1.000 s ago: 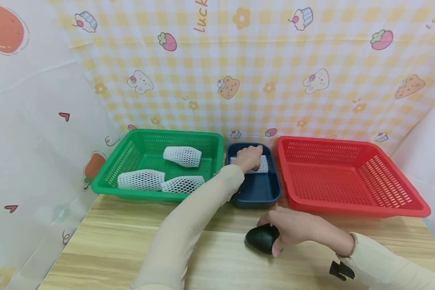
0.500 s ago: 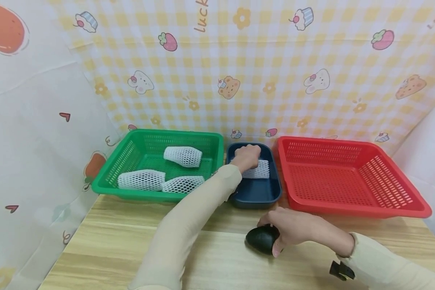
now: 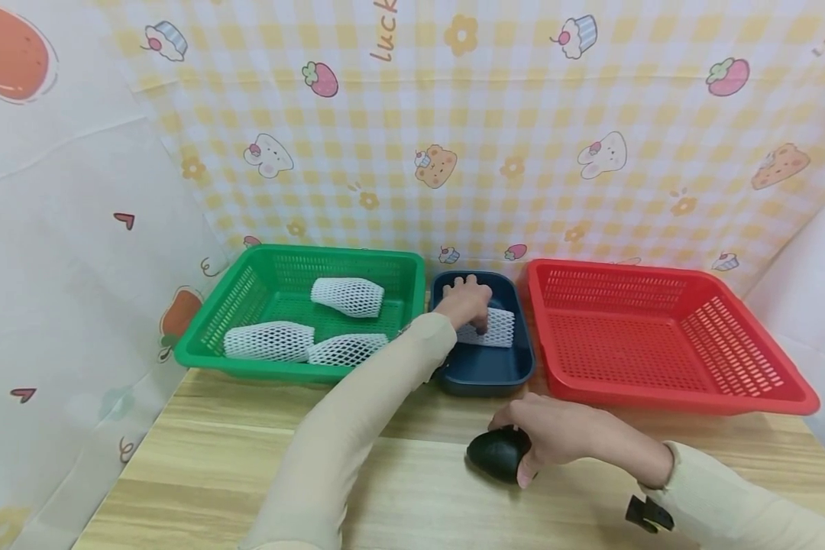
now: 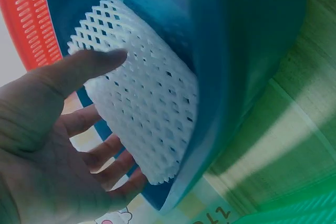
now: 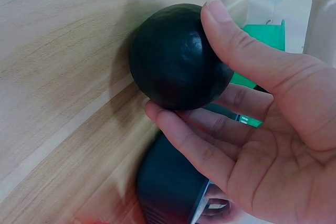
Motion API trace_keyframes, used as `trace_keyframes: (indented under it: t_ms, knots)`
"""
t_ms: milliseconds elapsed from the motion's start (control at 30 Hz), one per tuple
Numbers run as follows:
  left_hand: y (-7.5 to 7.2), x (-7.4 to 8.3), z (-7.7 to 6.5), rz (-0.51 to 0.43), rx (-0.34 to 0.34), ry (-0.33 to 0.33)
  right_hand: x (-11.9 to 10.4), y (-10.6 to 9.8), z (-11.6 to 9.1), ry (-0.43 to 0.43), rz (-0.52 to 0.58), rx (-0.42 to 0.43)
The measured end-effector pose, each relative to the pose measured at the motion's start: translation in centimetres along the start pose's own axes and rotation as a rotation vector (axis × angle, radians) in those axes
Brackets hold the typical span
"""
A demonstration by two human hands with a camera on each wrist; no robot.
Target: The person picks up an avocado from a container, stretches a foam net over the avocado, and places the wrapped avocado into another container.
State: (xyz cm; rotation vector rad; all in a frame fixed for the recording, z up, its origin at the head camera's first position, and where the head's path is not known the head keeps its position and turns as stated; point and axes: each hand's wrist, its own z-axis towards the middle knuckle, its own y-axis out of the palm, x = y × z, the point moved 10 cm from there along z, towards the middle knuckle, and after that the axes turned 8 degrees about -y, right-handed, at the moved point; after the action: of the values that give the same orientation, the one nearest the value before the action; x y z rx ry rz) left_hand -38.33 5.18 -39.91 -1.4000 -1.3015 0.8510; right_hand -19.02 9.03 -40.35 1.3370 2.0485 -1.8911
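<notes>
My left hand (image 3: 464,302) reaches into a dark blue tray (image 3: 484,370) in the head view, its fingers spread over a white foam net sleeve (image 3: 500,328). In the left wrist view the thumb lies over the flat sleeve (image 4: 142,87), with the other fingers loosely bent along its edge; whether they press on it I cannot tell. My right hand (image 3: 557,431) holds a dark green avocado (image 3: 493,454) on the table in front of the tray. Thumb and fingers grip the rounded end of the avocado (image 5: 176,59) in the right wrist view.
Left of the tray stands a green basket (image 3: 302,372) with several white netted pieces (image 3: 347,296); what is inside their nets is hard to see. A red basket (image 3: 619,347) is on the right. Wooden tabletop (image 3: 412,496) lies in front, a patterned cloth (image 3: 385,206) behind.
My left hand's fingers have gone from curled to spread, and the foam net sleeve has slid slightly toward the tray's front. The right hand and avocado have stayed put.
</notes>
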Motion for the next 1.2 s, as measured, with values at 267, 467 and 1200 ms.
trace_keyframes:
  t_ms: [267,467,1200]
  knots:
    - [0.0,0.2,0.2,-0.065,-0.009,0.031,-0.1,-0.1,0.0,-0.003,0.003,-0.005]
    - [-0.6,0.7,-0.1,-0.059,0.012,0.052,-0.1,-0.1,0.0,0.0,0.012,-0.01]
    - [-3.9,2.5,-4.1,-0.091,0.088,0.159,0.0,0.3,-0.4,0.047,-0.053,-0.025]
